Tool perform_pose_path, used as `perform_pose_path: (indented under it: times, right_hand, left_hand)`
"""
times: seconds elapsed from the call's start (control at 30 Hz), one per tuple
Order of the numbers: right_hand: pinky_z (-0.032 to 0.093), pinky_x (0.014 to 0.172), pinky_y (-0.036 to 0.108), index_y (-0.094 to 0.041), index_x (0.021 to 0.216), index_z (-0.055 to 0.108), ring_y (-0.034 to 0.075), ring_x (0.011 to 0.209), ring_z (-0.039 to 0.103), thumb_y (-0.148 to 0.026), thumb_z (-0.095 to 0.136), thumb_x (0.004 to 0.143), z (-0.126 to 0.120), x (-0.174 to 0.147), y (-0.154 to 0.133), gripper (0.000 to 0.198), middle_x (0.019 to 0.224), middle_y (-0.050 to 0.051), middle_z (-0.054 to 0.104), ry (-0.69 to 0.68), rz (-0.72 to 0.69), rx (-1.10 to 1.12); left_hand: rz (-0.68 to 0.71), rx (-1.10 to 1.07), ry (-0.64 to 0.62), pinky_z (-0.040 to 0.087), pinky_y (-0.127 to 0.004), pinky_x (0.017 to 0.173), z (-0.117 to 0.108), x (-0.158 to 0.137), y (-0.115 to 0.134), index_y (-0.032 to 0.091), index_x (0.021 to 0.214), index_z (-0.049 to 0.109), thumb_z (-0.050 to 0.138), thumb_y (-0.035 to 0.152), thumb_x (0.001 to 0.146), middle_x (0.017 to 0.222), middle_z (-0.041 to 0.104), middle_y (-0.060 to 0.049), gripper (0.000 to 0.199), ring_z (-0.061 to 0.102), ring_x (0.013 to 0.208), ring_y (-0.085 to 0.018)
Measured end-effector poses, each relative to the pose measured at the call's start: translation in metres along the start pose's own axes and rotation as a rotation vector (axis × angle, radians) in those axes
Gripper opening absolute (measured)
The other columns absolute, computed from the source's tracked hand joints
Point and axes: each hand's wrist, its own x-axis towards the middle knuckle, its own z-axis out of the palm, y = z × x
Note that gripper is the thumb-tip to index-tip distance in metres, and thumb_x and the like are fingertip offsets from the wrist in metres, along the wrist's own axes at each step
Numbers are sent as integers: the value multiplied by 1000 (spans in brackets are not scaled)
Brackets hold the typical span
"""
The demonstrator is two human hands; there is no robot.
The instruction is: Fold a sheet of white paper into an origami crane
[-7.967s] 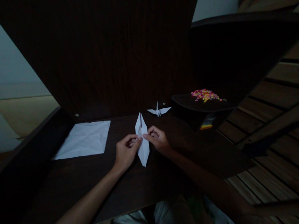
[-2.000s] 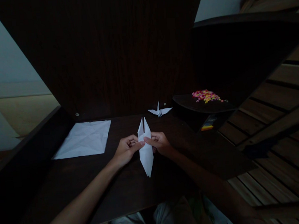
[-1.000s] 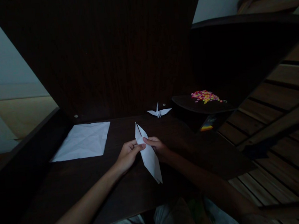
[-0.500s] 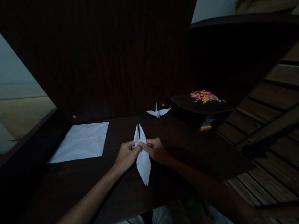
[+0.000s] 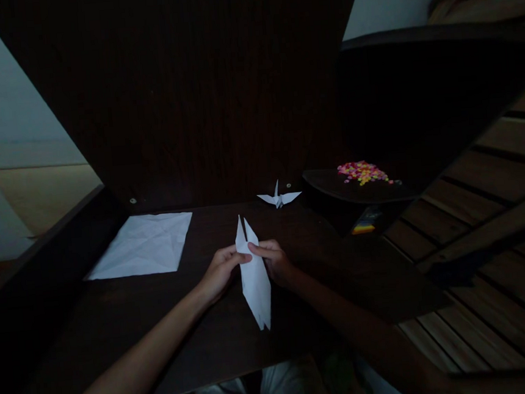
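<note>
A long white folded paper (image 5: 256,286) is held between my two hands over the dark desk. Two narrow points part at its far end, and a small split shows at its near tip. My left hand (image 5: 224,269) grips the left edge, its thumb lying across the front. On the right edge, my right hand (image 5: 272,259) pinches the paper with the thumb on top, a little higher than the left thumb. The other fingers are partly hidden behind the paper. Beyond it, a finished white paper crane (image 5: 279,198) stands with wings spread, near the back panel.
A creased white sheet (image 5: 142,245) lies flat on the desk (image 5: 202,343) at left. Small colourful pieces (image 5: 365,172) are heaped on a low corner shelf (image 5: 330,185) at right. A raised board (image 5: 28,248) edges the left side; a tall dark panel (image 5: 199,104) closes the back.
My thumbs have moved apart, the right one now higher on the paper. The folded paper looks wider, with its far points and near tip spread slightly more. The view has shifted a little.
</note>
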Motion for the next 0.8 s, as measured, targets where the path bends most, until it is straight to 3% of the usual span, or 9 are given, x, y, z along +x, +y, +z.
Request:
perform_pose_path:
  times: [0.17, 0.67, 0.8]
  right_hand:
    - [27, 40, 21, -13, 55, 61, 8, 39, 41, -41, 70, 68, -2, 0, 0, 32, 44, -3, 52, 13, -54, -71]
    - [27, 40, 22, -16, 60, 60, 9, 44, 40, -41, 66, 69, -3, -1, -11, 28, 50, -2, 50, 37, -128, -76]
    - [23, 36, 21, -16, 62, 58, 8, 41, 38, -46, 62, 72, -2, -1, -13, 32, 49, -3, 47, 30, -117, -120]
  left_hand:
    - [32, 157, -19, 45, -25, 61, -3, -2, 3, 11, 77, 69, 75, 34, 66, 70, 70, -4, 26, 61, 63, -16]
    - [-83, 160, -161, 45, -25, 64, -3, -6, 6, 12, 76, 71, 74, 26, 63, 72, 70, -3, 19, 62, 66, -17]
    - [-64, 174, -120, 44, -24, 64, -1, -4, 4, 12, 87, 72, 66, 39, 75, 78, 72, -6, 29, 61, 69, -16]
